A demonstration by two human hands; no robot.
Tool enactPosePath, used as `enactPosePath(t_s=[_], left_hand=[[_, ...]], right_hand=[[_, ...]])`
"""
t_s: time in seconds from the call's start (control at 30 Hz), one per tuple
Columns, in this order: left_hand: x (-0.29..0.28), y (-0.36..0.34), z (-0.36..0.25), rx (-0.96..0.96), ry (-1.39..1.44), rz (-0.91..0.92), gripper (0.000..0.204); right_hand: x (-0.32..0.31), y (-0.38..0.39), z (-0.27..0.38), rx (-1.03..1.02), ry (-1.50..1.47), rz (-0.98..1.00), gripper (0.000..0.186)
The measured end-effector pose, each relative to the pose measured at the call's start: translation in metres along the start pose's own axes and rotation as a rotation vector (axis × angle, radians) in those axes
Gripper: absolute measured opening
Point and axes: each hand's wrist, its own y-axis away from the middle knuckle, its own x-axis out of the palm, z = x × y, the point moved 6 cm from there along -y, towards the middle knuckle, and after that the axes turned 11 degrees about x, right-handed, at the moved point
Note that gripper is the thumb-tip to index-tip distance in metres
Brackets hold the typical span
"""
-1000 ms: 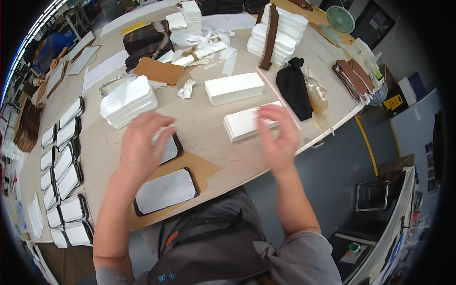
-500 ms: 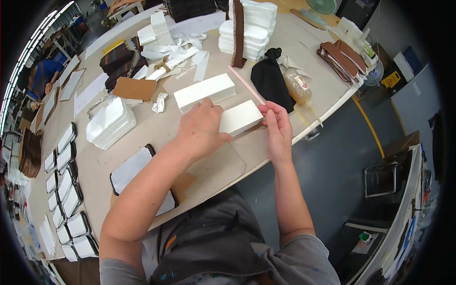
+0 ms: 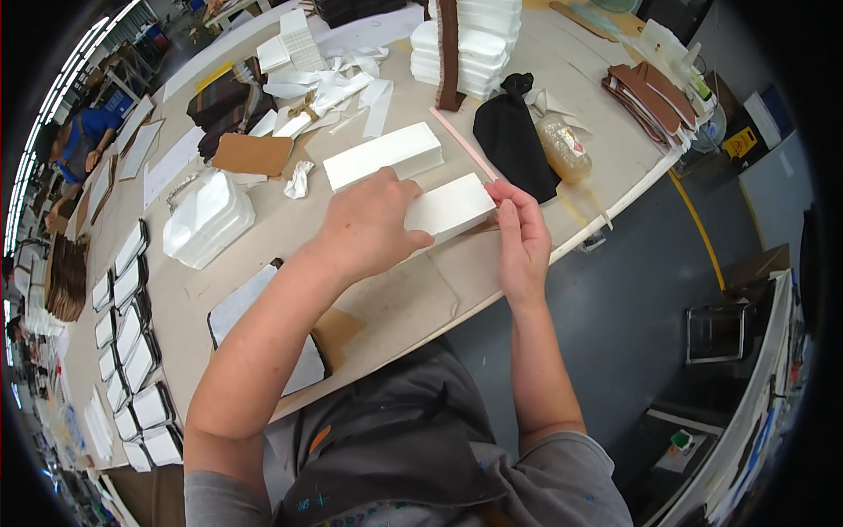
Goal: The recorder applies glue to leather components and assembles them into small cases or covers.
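Note:
A long white rectangular block (image 3: 452, 209) lies near the table's front edge. My left hand (image 3: 367, 221) grips its left end from above, with the thumb along the near side. At the other end is my right hand (image 3: 523, 235), its fingers drawn together with the thumb against the block's corner. Whatever they pinch is too small to make out. A bit of brown material shows beneath the block beside these fingers. A second white block (image 3: 386, 156) rests just behind, parallel to the first. A thin pink strip (image 3: 463, 143) runs toward my right fingertips.
Right of the strip lie a black cloth bundle (image 3: 512, 145) and a bottle of amber liquid (image 3: 565, 151). White stacked pieces (image 3: 461, 53) stand behind. Further left are a white wrapped bundle (image 3: 209, 218), brown board (image 3: 252, 155) and rows of dark-edged white pieces (image 3: 139, 347). Another person works far left.
The view has shifted slightly, so the table's things sit a little differently. Both hands keep their places on the block, its right end now tipped a little differently.

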Motion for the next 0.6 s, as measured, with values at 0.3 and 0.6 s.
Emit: enactPosePath(t_s=[0.3, 0.6], left_hand=[[0.002, 0.002, 0.001, -0.002, 0.06, -0.04, 0.052], [0.002, 0.007, 0.0, 0.037, 0.107, -0.145, 0.052]], right_hand=[[0.001, 0.004, 0.017, -0.206, 0.264, -0.041, 0.028], [0.017, 0.002, 0.035, -0.112, -0.072, 0.128, 0.038]])
